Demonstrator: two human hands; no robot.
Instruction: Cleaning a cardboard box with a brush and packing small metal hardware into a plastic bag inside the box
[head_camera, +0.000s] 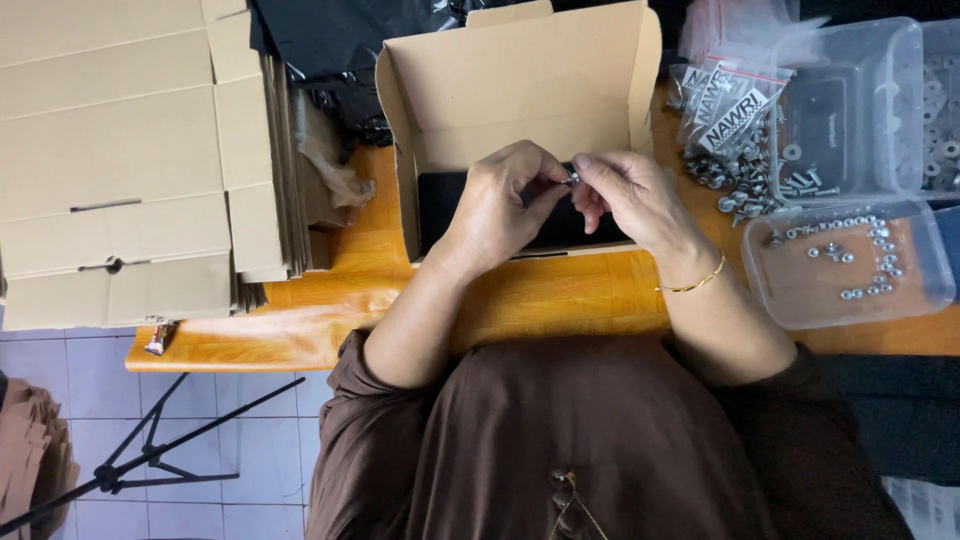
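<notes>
While both hands meet over the open cardboard box (520, 100), a small metal screw (573, 178) sits pinched between them, just above the black item (440, 205) lying inside that box. The left hand (500, 205) closes its thumb and fingertips on one side of the screw, and the right hand (625, 192), with a thin gold bracelet (692, 284) at its wrist, closes its fingertips on the other side; how each fingertip sits on the screw is too small to tell. To the right of the box lie a loose pile of screws (745, 180) on the orange table (540, 300), some small plastic bags (725, 100) and a shallow clear tray (850, 300) holding nuts. To the left of the box stands a stack of flat folded cartons (120, 160).
</notes>
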